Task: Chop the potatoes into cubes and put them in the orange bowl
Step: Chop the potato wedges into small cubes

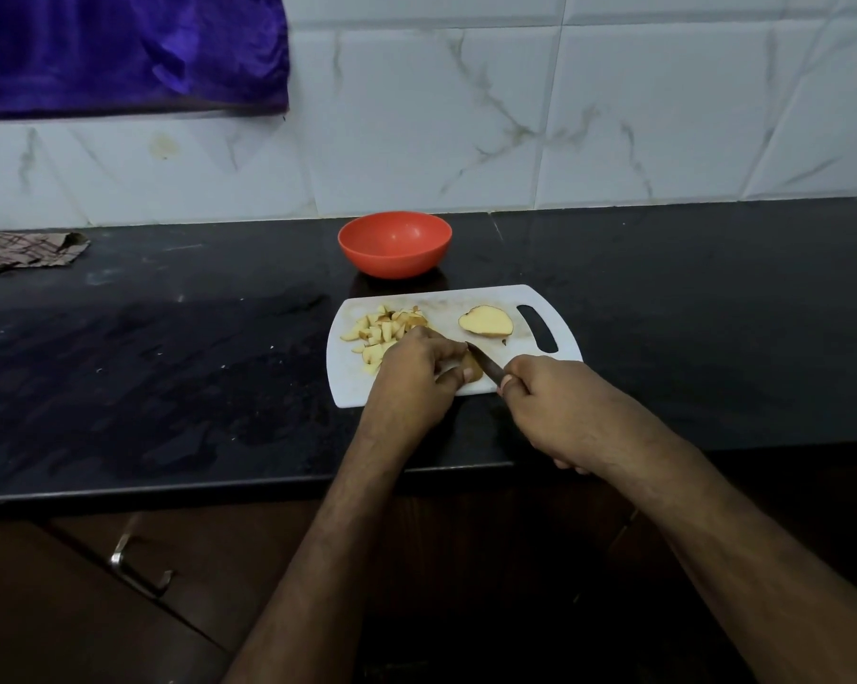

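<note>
The left hand curls over a potato piece, pinning it for the cut; the right hand grips the knife. Cubes and a half potato lie on the board near the bench's front edge. The bowl waits empty behind.

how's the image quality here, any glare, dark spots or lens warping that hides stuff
Head view: dim, soft light; the black countertop shows faint sheen, no harsh glare. The wide-angle lens bows the wall tile lines. The left hand hides most of the potato piece it holds, and the knife blade reads dark and slightly soft. The orange bowl and cut cubes are clear.
</note>
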